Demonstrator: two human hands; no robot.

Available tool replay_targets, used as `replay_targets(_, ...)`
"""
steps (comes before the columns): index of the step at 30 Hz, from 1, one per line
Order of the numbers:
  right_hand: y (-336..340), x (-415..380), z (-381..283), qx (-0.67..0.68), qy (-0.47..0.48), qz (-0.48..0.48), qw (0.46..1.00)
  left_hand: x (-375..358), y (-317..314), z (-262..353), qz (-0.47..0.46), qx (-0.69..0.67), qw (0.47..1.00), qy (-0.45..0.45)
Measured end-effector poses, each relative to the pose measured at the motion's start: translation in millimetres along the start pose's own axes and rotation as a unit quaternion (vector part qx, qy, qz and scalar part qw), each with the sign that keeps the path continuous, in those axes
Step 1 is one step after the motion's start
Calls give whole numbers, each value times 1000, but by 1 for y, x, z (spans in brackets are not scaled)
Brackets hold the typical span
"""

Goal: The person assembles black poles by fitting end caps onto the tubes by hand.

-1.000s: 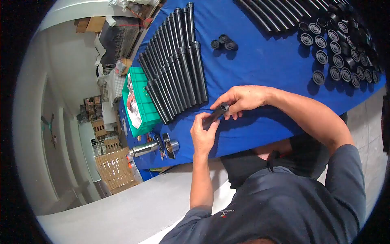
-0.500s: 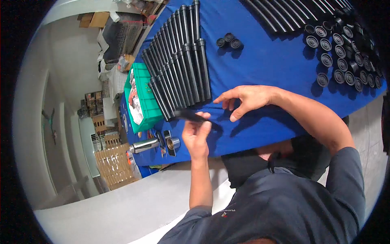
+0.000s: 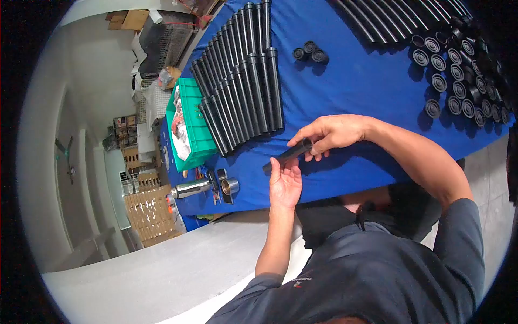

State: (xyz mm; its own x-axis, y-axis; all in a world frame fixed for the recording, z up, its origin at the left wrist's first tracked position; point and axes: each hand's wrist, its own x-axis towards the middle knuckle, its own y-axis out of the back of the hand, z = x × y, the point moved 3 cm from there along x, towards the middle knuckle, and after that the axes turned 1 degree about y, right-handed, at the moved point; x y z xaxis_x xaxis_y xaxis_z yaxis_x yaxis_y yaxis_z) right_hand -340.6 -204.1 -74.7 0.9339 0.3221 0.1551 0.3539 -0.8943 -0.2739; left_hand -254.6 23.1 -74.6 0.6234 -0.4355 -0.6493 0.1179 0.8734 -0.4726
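A short black tube [image 3: 287, 155] lies slantwise across the fingers of my left hand [image 3: 286, 186], with the thumb pressed against it. At the tube's upper right end, which looks open, my right hand [image 3: 337, 134] has its thumb and fingers closed around the rim. Part of the tube is hidden behind the fingers. Beyond my hands, rows of long black tubes [image 3: 245, 100] with collared ends lie side by side on the blue cloth [image 3: 345, 81]. Several round black caps [image 3: 310, 52] sit in a small group farther back.
A green crate [image 3: 197, 127] with white and red contents stands left of the tubes. Near the table edge are a steel flask [image 3: 191, 189] and a metal cup [image 3: 230, 186]. Many ringed black caps [image 3: 455, 89] are heaped at right, below more black tubes [image 3: 377, 21].
My left hand has moved right and turned palm up, bringing the black tube to my right hand. The right fingers have closed on its end. The view has shifted slightly.
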Motion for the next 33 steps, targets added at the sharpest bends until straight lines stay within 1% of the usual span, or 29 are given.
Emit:
replay_targets(2, 1, 0, 0, 6, 5, 7, 1000, -12, -10, -4, 11, 63, 998, 22)
replay_targets(5, 1, -1, 0, 6, 10, 26, 1000, -18, 1, -13, -108, 214, 970, 49)
replay_targets(6, 1, -1, -1, 6, 12, 34, 999, -17, -3, -17, -164, 173, 969, 56)
replay_targets(8, 2, 0, 1, -5, 21, 41, 999, -15, -13, -23, -218, 34, 969, 109)
replay_targets(9, 3, 2, 3, -15, 28, 42, 999, -13, -22, -25, -244, -36, 960, 134)
replay_targets(12, 5, 2, 2, -43, 31, 50, 997, 3, -28, -26, -250, -103, 956, 118)
replay_targets(15, 6, -2, -6, -44, 24, 65, 997, 14, -37, -30, -194, -138, 971, 31)
replay_targets(16, 6, -2, -7, -40, 22, 68, 997, 18, -32, -31, -212, -149, 965, 38)
replay_targets(18, 4, 0, -4, 16, 22, 59, 998, 24, -28, -30, -251, -173, 951, 48)
replay_targets(19, 3, 0, -3, 45, 22, 55, 997, 21, -29, -30, -246, -156, 956, 42)
replay_targets(21, 1, -1, -4, 54, 11, 44, 997, 7, -32, -31, -234, -122, 964, 30)
replay_targets(25, -2, 0, -1, 37, 19, 17, 999, -2, -25, -36, -199, -150, 968, 13)
replay_targets(27, -3, 0, 0, 29, 20, 23, 999, -6, -28, -39, -186, -151, 971, 9)
replay_targets(30, -2, 0, -4, 12, 17, 35, 999, -5, -35, -39, -253, -131, 958, 37)
replay_targets(33, 5, 0, -7, -9, 26, 61, 998, 2, -46, -39, -280, -113, 952, 50)
